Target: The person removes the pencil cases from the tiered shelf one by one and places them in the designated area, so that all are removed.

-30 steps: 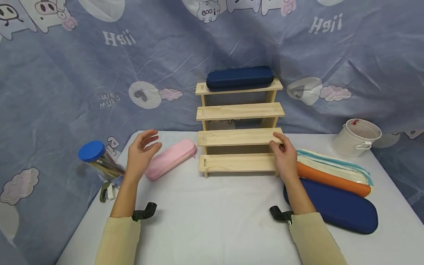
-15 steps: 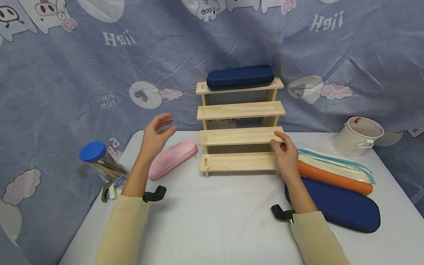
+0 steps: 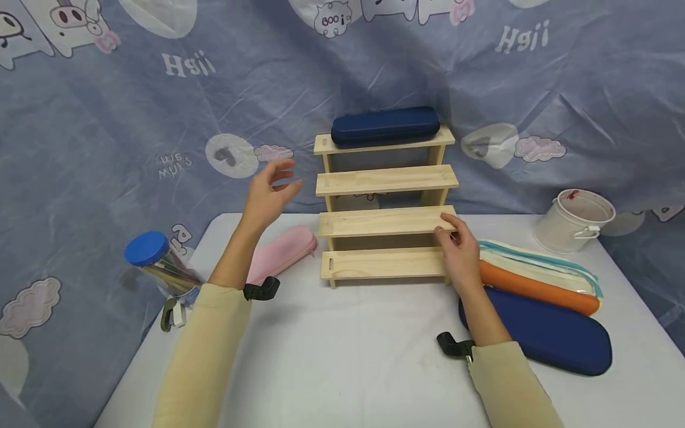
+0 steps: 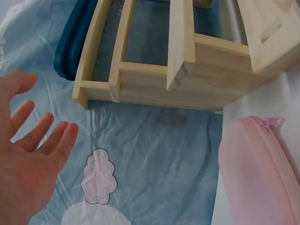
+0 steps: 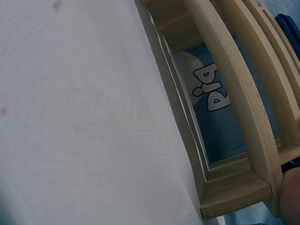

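A stepped wooden rack [image 3: 385,180] with several shelves stands at the back of the white table [image 3: 353,356]. A navy case [image 3: 385,126] lies on its top shelf. My left hand [image 3: 270,193] is raised in the air, open with fingers spread, just left of the rack's upper shelves and holding nothing. Below it a pink case [image 3: 283,249] lies on the table. My right hand [image 3: 459,249] grips the rack's right end, thumb on the third shelf. The left wrist view shows the open left hand [image 4: 28,159], the rack [image 4: 187,70] and the pink case [image 4: 258,173].
A jar with a blue lid [image 3: 155,261] holds sticks at the table's left edge. To the right lie an orange case [image 3: 535,289], a large navy case [image 3: 546,333] and clear pouches [image 3: 540,261]. A white bucket [image 3: 575,221] stands at the back right.
My left hand has risen from beside the pink case, up and to the right toward the rack's upper shelves. The right hand has stayed on the rack's right end.
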The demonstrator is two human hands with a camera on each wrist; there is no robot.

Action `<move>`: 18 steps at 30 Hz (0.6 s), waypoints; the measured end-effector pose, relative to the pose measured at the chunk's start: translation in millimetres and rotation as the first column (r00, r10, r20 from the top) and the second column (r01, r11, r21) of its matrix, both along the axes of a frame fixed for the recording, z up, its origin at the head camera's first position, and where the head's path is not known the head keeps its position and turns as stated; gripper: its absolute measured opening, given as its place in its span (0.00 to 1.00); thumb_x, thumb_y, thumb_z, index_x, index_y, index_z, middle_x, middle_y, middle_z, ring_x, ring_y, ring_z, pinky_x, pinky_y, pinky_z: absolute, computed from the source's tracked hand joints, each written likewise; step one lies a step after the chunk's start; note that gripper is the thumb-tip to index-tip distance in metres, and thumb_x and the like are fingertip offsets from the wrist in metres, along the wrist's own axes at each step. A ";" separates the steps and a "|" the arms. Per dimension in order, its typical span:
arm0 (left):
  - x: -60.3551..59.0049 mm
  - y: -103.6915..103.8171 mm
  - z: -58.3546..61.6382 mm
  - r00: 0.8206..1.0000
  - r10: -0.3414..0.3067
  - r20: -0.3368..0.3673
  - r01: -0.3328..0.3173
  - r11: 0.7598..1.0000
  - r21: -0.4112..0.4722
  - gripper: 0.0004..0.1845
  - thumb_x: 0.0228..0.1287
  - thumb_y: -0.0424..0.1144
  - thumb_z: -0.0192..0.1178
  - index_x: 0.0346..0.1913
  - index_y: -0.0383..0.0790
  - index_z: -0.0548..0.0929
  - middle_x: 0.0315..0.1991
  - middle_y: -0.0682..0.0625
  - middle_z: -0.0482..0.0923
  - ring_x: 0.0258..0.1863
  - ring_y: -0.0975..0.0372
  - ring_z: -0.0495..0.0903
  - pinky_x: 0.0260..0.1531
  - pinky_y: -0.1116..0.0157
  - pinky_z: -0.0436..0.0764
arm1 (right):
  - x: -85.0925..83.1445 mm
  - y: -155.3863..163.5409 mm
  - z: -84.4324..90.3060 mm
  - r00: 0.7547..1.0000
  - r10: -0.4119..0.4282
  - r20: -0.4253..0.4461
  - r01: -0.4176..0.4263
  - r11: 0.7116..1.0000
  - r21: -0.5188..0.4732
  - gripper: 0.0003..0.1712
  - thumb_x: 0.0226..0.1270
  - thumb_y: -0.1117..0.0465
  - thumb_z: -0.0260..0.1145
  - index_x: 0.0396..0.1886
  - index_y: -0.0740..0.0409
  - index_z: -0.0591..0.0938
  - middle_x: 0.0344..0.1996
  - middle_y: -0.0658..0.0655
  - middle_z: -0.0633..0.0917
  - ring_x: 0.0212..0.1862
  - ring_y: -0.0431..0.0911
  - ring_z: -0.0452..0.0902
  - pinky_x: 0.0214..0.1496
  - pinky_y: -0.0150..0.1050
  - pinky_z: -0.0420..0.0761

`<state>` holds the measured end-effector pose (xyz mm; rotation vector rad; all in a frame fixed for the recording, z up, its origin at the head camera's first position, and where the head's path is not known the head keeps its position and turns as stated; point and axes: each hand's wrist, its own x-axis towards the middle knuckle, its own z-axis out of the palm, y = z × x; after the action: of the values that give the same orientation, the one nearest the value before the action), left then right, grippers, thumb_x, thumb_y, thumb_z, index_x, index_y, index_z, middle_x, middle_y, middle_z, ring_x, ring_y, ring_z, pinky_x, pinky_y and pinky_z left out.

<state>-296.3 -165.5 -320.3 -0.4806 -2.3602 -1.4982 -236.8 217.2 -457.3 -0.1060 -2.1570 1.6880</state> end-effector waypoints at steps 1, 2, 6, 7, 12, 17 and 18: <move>-1.2 1.0 1.1 1.000 0.002 -0.003 -0.002 1.000 -0.005 0.25 0.61 0.44 0.67 0.61 0.46 0.75 0.59 0.54 0.74 0.58 0.58 0.73 0.54 0.65 0.75 | -0.1 -0.2 -0.2 1.000 0.000 0.000 0.000 1.000 0.001 0.25 0.67 0.43 0.62 0.62 0.41 0.77 0.64 0.42 0.71 0.60 0.40 0.66 0.61 0.39 0.69; -2.5 2.1 2.1 1.000 0.003 -0.004 -0.003 1.000 -0.012 0.26 0.61 0.46 0.67 0.61 0.46 0.75 0.59 0.54 0.74 0.57 0.58 0.73 0.54 0.66 0.75 | -0.1 -0.5 -0.5 1.000 -0.001 0.002 0.001 1.000 0.004 0.25 0.67 0.43 0.62 0.62 0.41 0.77 0.64 0.42 0.71 0.61 0.40 0.66 0.62 0.39 0.68; -8.5 8.4 6.2 1.000 0.001 0.002 0.000 1.000 -0.017 0.27 0.60 0.48 0.67 0.61 0.46 0.75 0.59 0.54 0.73 0.58 0.58 0.72 0.54 0.67 0.75 | 0.5 -0.8 -0.8 1.000 0.003 0.011 -0.003 1.000 0.005 0.25 0.67 0.43 0.62 0.62 0.40 0.76 0.65 0.42 0.70 0.62 0.40 0.65 0.63 0.40 0.68; -9.8 10.5 7.5 1.000 0.002 0.005 -0.002 1.000 -0.014 0.27 0.60 0.49 0.67 0.61 0.47 0.75 0.59 0.55 0.73 0.58 0.58 0.72 0.54 0.67 0.74 | 0.6 -0.8 -1.0 1.000 0.003 0.013 -0.003 1.000 0.004 0.25 0.68 0.43 0.61 0.63 0.40 0.76 0.65 0.42 0.70 0.62 0.40 0.65 0.63 0.40 0.68; -17.6 21.4 14.7 1.000 0.010 0.010 -0.011 1.000 0.009 0.28 0.59 0.48 0.67 0.61 0.48 0.74 0.59 0.57 0.72 0.59 0.62 0.70 0.54 0.69 0.74 | 1.4 -0.5 -0.8 1.000 -0.004 0.021 0.004 1.000 0.008 0.24 0.68 0.45 0.61 0.63 0.41 0.76 0.65 0.43 0.70 0.61 0.41 0.66 0.61 0.38 0.69; -24.7 30.9 23.1 1.000 0.016 0.003 -0.016 1.000 -0.005 0.29 0.59 0.48 0.68 0.62 0.48 0.74 0.60 0.57 0.71 0.58 0.65 0.70 0.53 0.68 0.75 | 1.6 -0.9 -0.1 1.000 -0.009 0.006 0.009 1.000 0.017 0.24 0.68 0.43 0.62 0.62 0.40 0.77 0.64 0.42 0.71 0.60 0.39 0.66 0.61 0.38 0.69; -26.3 32.2 24.4 1.000 0.019 0.008 -0.019 1.000 -0.008 0.29 0.59 0.48 0.68 0.62 0.49 0.73 0.61 0.56 0.70 0.58 0.65 0.70 0.53 0.68 0.75 | 1.3 -1.4 -0.2 1.000 -0.007 0.005 0.007 1.000 0.016 0.24 0.68 0.44 0.62 0.62 0.40 0.77 0.64 0.42 0.70 0.60 0.40 0.65 0.62 0.39 0.68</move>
<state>-322.6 -133.3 -295.9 -0.4527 -2.3709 -1.4861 -235.6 215.7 -457.6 -0.1131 -2.1704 1.6682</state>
